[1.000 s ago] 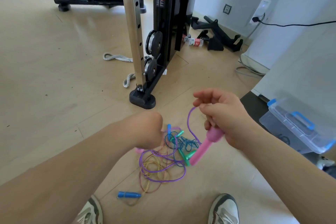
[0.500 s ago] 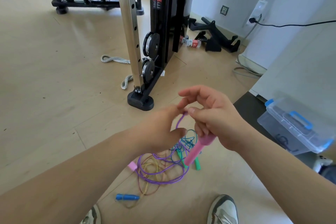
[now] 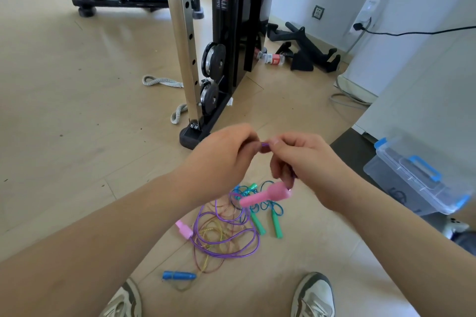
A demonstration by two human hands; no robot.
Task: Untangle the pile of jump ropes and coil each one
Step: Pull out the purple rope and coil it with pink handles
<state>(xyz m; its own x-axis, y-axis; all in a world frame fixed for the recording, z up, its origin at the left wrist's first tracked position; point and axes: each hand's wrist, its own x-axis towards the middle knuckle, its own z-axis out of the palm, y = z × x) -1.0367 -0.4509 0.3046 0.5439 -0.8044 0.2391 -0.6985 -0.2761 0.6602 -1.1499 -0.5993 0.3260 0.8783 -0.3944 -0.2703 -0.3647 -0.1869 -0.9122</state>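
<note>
1. Lying lowest and leftmost among the task items, a blue handle (image 3: 179, 275) is resting on the floor (image 3: 64, 110), its thin yellowish cord trailing up into the pile.
2. The left hand (image 3: 221, 159) is pinching a short stretch of the purple rope (image 3: 224, 242) between thumb and fingertips, its other fingers curled narrow.
3. The tangled pile is sitting on the floor between the person's shoes, below both hands; purple loops are overlapping yellow ones, and a second pink handle (image 3: 184, 229) is lying at the pile's left edge.
4. Between the hands, only a small purple bight is showing; the rest of that section is hidden by the fingers.
5. The right hand (image 3: 306, 170) is gripping the same rope just beside the left, with one pink handle (image 3: 265, 196) hanging from beneath its palm.
6. Judgement: the step in hand is feeding the purple rope free. Doing it well probably means drawing the cord slowly hand over hand, keeping the held handle as the fixed end and lifting loops off the blue rope (image 3: 257, 195) and green handles (image 3: 266, 222) rather than tugging, which could tighten knots.
7. Writing: a red-and-white label is showing on the black machine column (image 3: 231, 33) and another on a bottle (image 3: 270, 58) lying behind it; neither is legible.
</note>
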